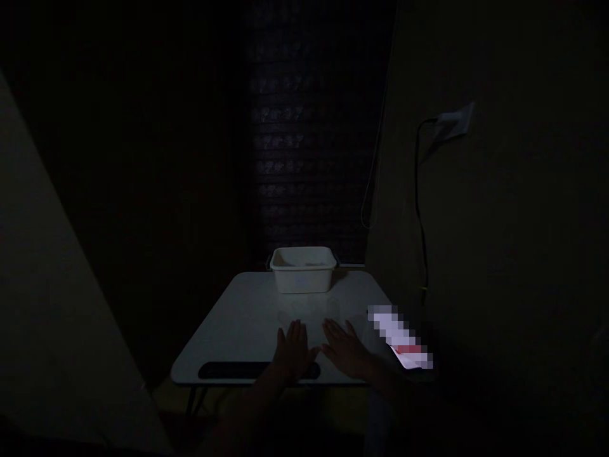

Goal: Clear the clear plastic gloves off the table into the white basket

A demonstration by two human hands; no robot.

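Observation:
In dim light, my left hand (292, 350) lies palm down with its fingers stretched out over a pale folding table (223, 324). My right hand (346, 349) is laid flat beside it, fingers spread, the two thumbs almost meeting. Faint shiny outlines (309, 311) show on the tabletop just beyond the fingertips; they may be a clear sheet or only reflections, I cannot tell which. Neither hand visibly grips anything. Farther back stands a white plastic tub (303, 280) with dark side handles; what lies inside is too dark to name.
A device with a lit, blurred-out screen (399, 336) rests at the table's right edge. Along the front edge runs a long black slot (233, 370). On the right wall a black cable (417, 184) hangs from a socket (459, 120). Dark blinds (295, 139) cover the back.

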